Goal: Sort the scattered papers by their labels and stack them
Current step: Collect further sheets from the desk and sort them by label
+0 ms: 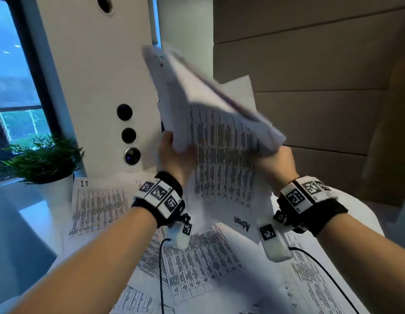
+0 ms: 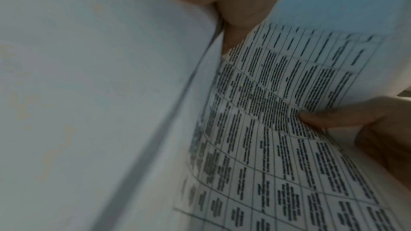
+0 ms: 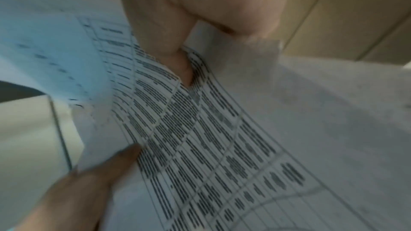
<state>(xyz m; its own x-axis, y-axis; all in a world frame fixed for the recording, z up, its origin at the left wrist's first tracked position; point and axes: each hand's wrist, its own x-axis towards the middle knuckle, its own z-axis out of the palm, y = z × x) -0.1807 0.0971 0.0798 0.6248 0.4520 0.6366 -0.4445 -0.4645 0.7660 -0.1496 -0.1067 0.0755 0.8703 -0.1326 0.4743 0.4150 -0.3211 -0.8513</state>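
I hold a bundle of printed papers (image 1: 219,132) tilted up in the air over the table, blurred by motion. My left hand (image 1: 172,152) grips its lower left edge and my right hand (image 1: 274,164) grips its lower right edge. The front sheet hangs down upside down and reads "Admin" (image 1: 242,222). A sheet labelled "I.T" (image 1: 95,205) lies flat on the table at the left. More table-printed sheets (image 1: 208,268) lie scattered under my wrists. In the left wrist view the printed sheet (image 2: 278,129) runs past my palm (image 2: 233,6). The right wrist view shows my thumb (image 3: 177,62) pressed on the printed sheet (image 3: 211,138).
A potted green plant (image 1: 45,164) stands at the table's far left by a window. A white column with round black buttons (image 1: 128,134) rises behind the papers. Beige wall panels (image 1: 321,64) fill the right. Black cables (image 1: 161,268) trail from my wrists across the sheets.
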